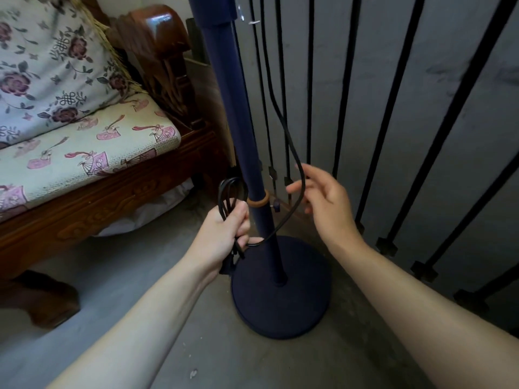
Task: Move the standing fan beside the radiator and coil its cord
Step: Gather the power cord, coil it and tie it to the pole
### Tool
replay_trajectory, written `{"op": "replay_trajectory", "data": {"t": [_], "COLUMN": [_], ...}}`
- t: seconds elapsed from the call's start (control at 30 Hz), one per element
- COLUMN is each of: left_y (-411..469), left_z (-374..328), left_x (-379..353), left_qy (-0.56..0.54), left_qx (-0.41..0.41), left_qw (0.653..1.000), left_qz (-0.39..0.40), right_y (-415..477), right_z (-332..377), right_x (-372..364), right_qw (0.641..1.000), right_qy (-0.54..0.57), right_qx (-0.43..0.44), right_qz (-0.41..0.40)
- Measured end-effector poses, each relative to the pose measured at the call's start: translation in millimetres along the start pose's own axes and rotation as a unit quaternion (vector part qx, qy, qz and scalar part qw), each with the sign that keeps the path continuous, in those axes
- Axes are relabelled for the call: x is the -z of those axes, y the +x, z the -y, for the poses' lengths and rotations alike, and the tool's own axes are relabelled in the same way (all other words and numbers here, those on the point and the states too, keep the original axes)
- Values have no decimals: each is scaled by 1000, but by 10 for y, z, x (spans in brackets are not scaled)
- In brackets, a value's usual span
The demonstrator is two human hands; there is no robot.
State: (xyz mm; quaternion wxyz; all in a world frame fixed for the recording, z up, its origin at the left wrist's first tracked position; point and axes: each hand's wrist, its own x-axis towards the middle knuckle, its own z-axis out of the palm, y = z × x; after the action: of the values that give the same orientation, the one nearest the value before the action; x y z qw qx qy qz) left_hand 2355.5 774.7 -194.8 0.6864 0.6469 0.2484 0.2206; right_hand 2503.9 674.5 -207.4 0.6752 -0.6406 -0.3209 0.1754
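Observation:
The standing fan shows as a dark blue pole [241, 130] rising from a round dark blue base [295, 304] on the concrete floor; its head is out of view above. My left hand [224, 234] is closed around several loops of the black cord [292, 141], just left of the pole. From that bundle the cord runs past the pole and up to the top of the view. My right hand [323, 200] is to the right of the pole with fingers spread, the cord passing over its fingertips.
A carved wooden sofa [118, 197] with floral cushions stands close on the left. Black vertical railing bars [393, 122] line a grey wall behind and to the right of the fan. Bare concrete floor [140, 276] lies in front.

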Motion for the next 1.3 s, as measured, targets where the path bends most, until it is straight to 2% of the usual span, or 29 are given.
{"op": "replay_trajectory", "data": {"t": [0.07, 0.17, 0.3, 0.37, 0.5, 0.63, 0.8, 1.0, 1.1, 1.2, 1.3], "left_y": [-4, -24, -88, -104, -95, -152, -207, -252, -272, -308, -344], "left_z": [-52, -155, -223, -239, -360, -439, -416, -431, -479, -543, -610], "left_x": [-21, -114, -401, -554, -711, -738, -661, -523, -459, -417, -336], "left_qy": [16, 27, 28, 20, -64, -148, -160, -158, -117, -70, 54], "left_qx": [4, -20, -30, -14, 40, 86, 115, 103, 79, 66, 48], "left_qw": [1000, 999, 998, 999, 995, 983, 980, 982, 990, 995, 997], "left_qz": [-14, -29, -46, -48, -67, -65, -39, 14, 29, 32, 24], "right_y": [97, 132, 91, 98, 165, 225, 225, 267, 277, 282, 312], "right_z": [107, 261, 414, 495, 671, 819, 912, 983, 1002, 1034, 1106], "right_x": [61, 156, 268, 327, 387, 384, 299, 240, 192, 146, 124], "right_qw": [1000, 993, 985, 978, 962, 943, 920, 933, 934, 960, 989], "right_qy": [-1, -81, -127, -151, -186, -244, -290, -235, -231, -182, -85], "right_qx": [28, 80, 70, 79, 76, 106, 138, 126, 122, 111, 40], "right_qz": [-11, 26, 92, 123, 183, 201, 223, 242, 244, 182, 115]}}
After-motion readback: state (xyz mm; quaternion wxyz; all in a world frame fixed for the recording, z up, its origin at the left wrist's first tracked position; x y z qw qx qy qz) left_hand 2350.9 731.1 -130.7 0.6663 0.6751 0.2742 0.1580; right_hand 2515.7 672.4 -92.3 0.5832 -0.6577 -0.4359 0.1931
